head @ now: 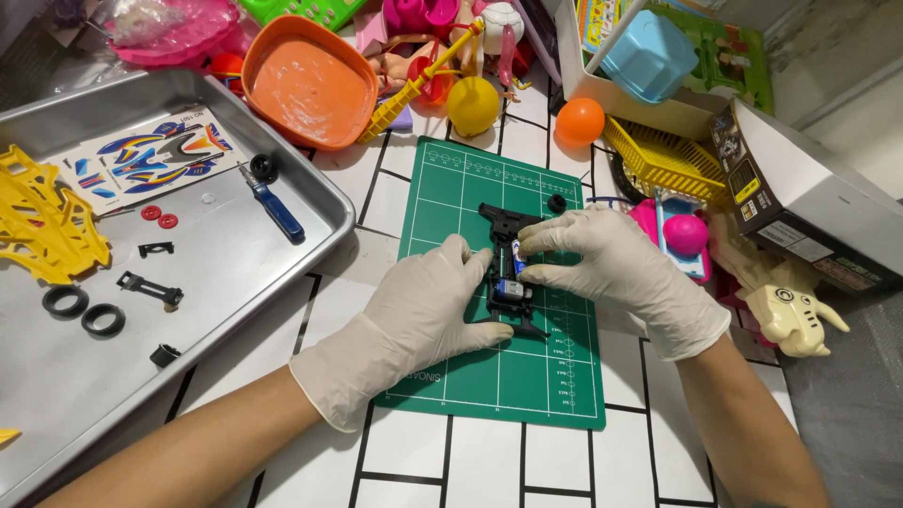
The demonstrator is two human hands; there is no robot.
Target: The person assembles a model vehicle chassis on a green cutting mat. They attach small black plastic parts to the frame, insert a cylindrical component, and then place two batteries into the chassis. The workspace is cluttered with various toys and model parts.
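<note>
Head view: the gloved left hand (414,315) pinned the black toy-car chassis (509,273) flat on the green cutting mat (451,202), fingers closed on its side. The right hand (611,263) pinched a small battery (518,256) into it. Risky: a slip there could have popped the battery loose.

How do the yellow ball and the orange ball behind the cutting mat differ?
The yellow ball is larger than the orange ball and lies further left. The yellow ball sits beside a yellow toy stick near the orange dish; the orange ball sits by the yellow basket and white box. Both are plain, round and rest on the tiled table, untouched by either hand.
</note>
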